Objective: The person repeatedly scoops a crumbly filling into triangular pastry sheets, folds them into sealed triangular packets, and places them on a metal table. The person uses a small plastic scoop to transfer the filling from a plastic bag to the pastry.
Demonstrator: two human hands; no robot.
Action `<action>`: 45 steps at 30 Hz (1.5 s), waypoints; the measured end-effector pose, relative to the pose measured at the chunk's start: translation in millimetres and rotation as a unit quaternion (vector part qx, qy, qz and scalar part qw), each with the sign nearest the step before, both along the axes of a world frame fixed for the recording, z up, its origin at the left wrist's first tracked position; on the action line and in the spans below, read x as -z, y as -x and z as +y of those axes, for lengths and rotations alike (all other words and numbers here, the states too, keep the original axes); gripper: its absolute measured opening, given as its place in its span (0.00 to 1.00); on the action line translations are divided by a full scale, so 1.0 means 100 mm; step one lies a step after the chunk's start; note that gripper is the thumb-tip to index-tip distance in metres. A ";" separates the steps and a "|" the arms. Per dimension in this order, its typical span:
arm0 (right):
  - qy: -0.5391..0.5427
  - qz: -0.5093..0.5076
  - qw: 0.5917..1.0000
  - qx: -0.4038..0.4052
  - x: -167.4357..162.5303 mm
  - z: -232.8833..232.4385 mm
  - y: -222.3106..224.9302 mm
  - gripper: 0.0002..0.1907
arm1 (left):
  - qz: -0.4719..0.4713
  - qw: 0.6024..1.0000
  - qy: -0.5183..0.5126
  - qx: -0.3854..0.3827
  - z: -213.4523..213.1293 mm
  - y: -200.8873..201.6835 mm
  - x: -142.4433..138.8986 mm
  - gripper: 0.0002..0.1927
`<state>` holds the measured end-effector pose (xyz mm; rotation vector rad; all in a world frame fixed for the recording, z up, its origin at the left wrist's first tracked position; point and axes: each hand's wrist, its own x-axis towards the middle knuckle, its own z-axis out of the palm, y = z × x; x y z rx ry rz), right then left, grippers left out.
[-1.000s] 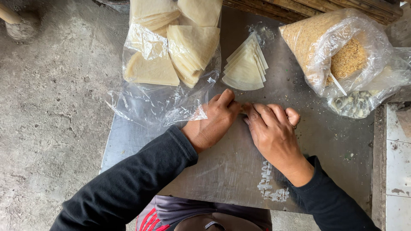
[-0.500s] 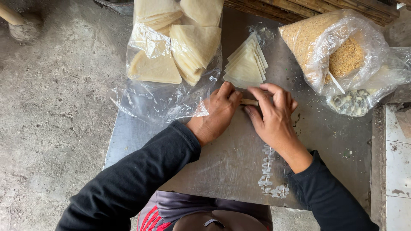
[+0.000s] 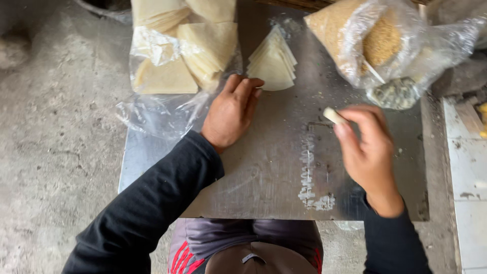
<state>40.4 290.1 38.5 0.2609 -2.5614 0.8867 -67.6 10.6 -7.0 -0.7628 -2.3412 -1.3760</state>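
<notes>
Hands have parted: right hand (image 3: pixel 368 152) now lifts the finished roll (image 3: pixel 334 115), pinched in its fingers, off the surface (image 3: pixel 274 172); left hand (image 3: pixel 233 109), open and empty, reaches the wrappers (image 3: pixel 272 63)

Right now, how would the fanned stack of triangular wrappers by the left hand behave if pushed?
The fanned wrappers look thin and floppy, so they would probably bend rather than lift flat. On the smooth metal tabletop they would likely slide and splay. The left hand rests just beside them.

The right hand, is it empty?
No, the right hand pinches a small pale roll between its fingertips above the metal table.
</notes>
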 end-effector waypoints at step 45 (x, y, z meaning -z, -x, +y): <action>-0.157 0.060 0.975 -0.148 0.05 -0.56 0.83 0.24 | 0.024 0.980 0.180 -0.086 0.06 0.02 0.03 0.20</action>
